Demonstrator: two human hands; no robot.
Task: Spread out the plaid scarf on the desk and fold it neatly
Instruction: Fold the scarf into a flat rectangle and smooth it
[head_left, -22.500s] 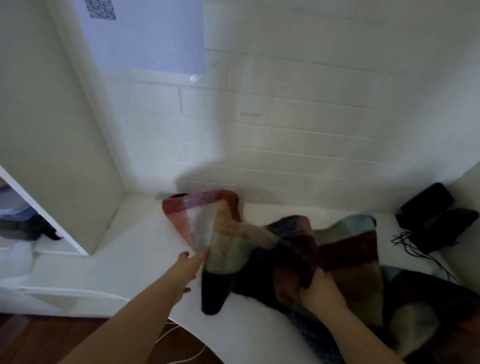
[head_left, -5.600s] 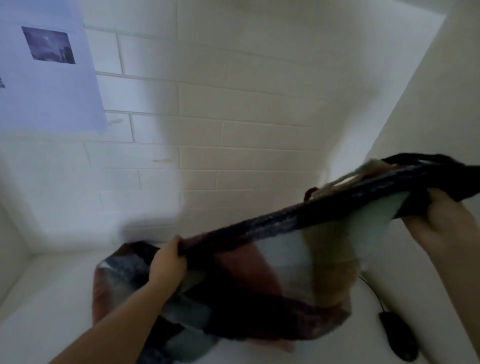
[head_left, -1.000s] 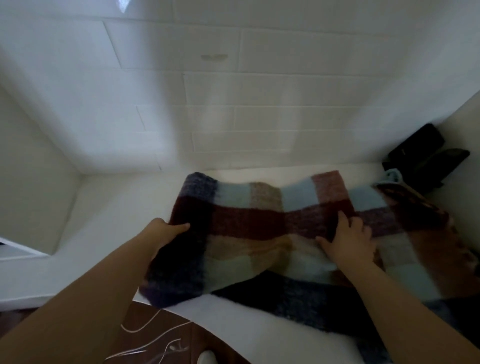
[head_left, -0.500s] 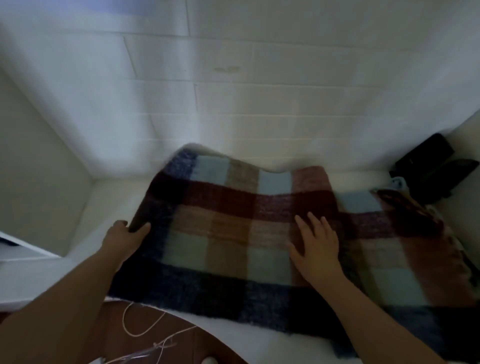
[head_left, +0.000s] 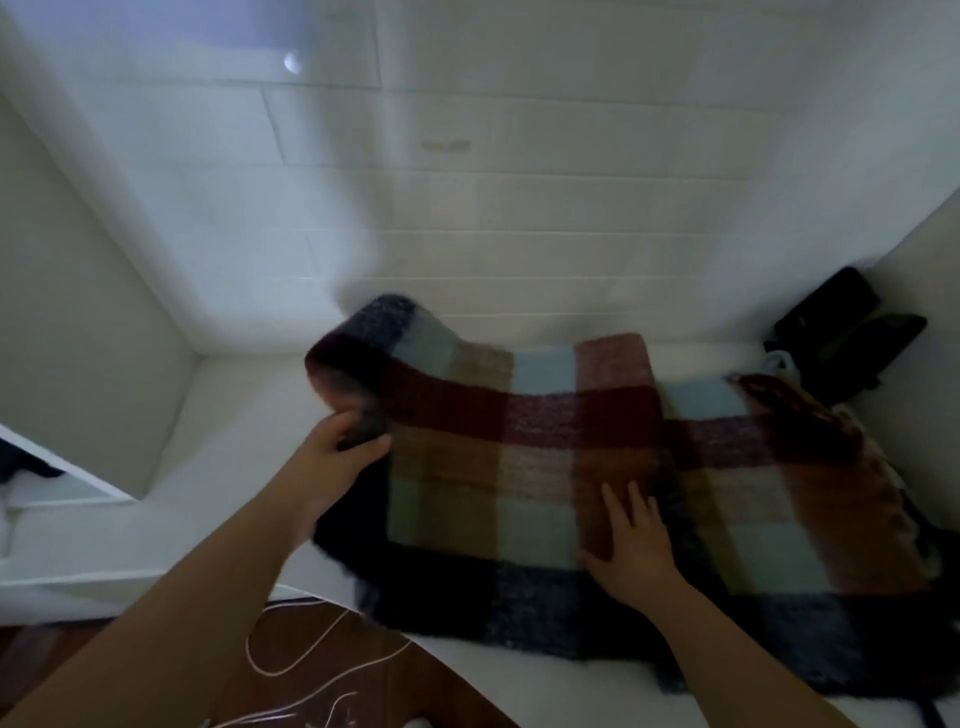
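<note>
Single head-worn wide-angle view, looking forward and down, close over the desk (head_left: 249, 415), facing the tiled wall (head_left: 519, 208)

Scarf (head_left: 545, 467) lies across desk (head_left: 218, 499), its far edge near the back wall (head_left: 519, 208). Left hand (head_left: 332, 457) at scarf's left edge, where the cloth curls up and over. Right hand (head_left: 631, 545) flat on scarf, right of centre. Bag (head_left: 841, 332) in desk's far right corner, behind scarf's right end. Cords (head_left: 311, 670) on floor below desk's front edge.
</note>
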